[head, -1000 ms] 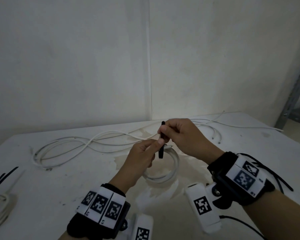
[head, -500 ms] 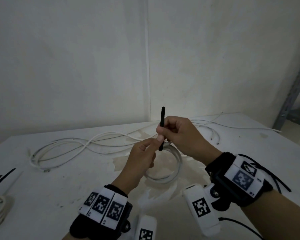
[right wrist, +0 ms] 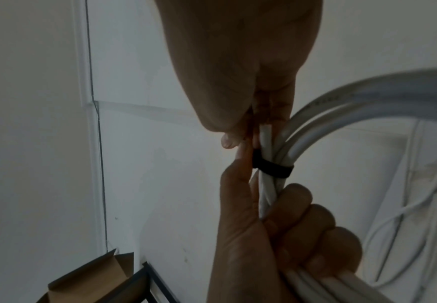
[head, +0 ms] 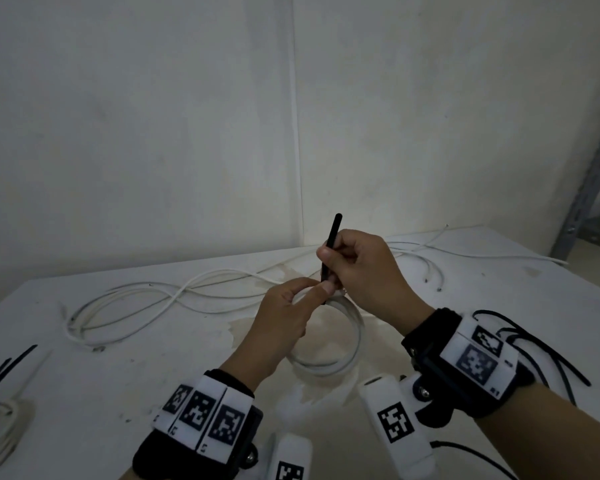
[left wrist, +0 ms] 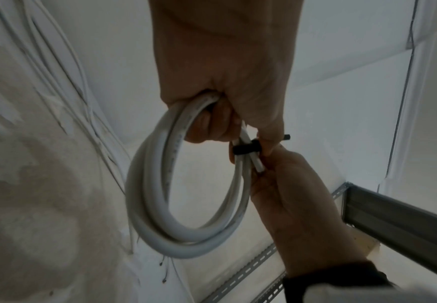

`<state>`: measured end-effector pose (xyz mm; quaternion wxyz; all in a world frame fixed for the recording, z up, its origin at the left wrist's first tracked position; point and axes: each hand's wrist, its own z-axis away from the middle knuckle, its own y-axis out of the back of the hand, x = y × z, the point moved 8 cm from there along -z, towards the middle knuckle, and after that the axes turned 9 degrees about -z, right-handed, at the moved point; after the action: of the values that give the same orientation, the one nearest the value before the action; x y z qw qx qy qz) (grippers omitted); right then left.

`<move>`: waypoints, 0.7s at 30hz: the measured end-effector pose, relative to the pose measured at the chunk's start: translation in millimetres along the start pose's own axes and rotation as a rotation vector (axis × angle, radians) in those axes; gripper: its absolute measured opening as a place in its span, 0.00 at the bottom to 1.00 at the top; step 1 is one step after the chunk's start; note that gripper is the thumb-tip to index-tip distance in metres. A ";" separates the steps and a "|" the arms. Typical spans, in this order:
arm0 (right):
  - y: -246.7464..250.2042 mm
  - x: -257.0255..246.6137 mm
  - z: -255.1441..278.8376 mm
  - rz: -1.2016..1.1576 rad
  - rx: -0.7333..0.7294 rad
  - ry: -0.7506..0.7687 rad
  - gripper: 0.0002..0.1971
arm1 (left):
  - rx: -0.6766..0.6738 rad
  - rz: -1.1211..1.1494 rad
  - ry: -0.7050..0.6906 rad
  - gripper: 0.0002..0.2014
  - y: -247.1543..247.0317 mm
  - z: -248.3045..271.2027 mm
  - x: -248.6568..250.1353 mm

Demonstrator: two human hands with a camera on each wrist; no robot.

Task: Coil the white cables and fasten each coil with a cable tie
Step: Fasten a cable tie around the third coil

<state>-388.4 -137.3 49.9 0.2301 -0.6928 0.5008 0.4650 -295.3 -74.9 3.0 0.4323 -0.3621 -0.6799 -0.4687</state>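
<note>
My left hand grips a small coil of white cable above the table, fingers curled round its bundled strands. A black cable tie is looped round the bundle just beyond my left thumb; its band sits tight against the strands. My right hand pinches the tie's tail, which sticks up above my knuckles. The tie's head is hidden between my fingers.
Loose white cables lie spread across the white table, with more at the back right. A tied coil with a black tie lies at the left edge. Walls meet behind; metal shelving stands right.
My right hand has drawn the tie's tail upward, so more of it shows above my knuckles. The left hand keeps its hold on the coil in about the same place.
</note>
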 end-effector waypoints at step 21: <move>-36.1 43.0 26.9 -0.119 -0.198 -0.253 0.18 | -0.084 0.081 0.108 0.14 35.9 13.9 -41.3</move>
<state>-363.9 -122.7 -5.5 0.2492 -0.6765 0.3779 0.5810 -251.5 -54.6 -26.2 0.4712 -0.3815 -0.6202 -0.4978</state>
